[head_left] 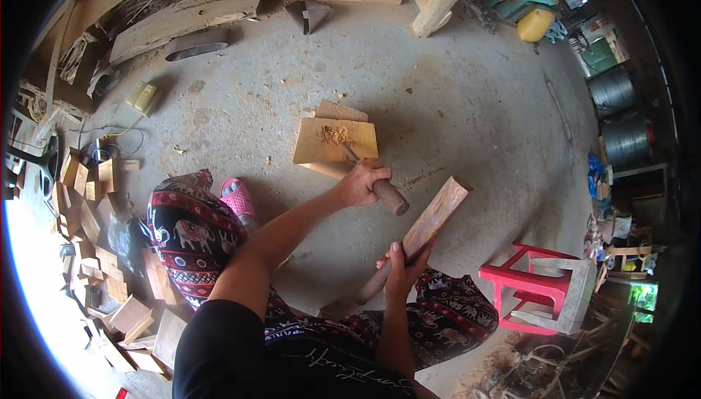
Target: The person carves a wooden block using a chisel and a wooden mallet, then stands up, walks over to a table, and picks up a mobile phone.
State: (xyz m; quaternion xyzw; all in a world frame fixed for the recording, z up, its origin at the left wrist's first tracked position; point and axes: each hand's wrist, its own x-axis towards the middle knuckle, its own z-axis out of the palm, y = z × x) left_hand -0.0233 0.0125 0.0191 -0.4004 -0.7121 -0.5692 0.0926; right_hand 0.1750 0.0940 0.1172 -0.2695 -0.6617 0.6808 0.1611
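Note:
My left hand point(361, 180) is closed round the thick wooden handle point(391, 199) of a chisel, whose narrow blade point(350, 151) slants up to shavings point(334, 134) on a pale yellow wooden block point(308, 147) on the floor. A rougher wood piece point(342, 111) lies at the block's far side. My right hand point(401, 266) grips a long squared wooden club point(437, 213), held slanting beside the chisel handle, its narrower end pointing down toward my lap.
Cut wood offcuts point(130, 319) are piled at my left, near cables and a pale box point(140, 96). A red plastic stool point(511, 275) stands at my right. Planks point(182, 27) and a log post point(442, 1) are at the back, metal drums point(621, 140) along the right.

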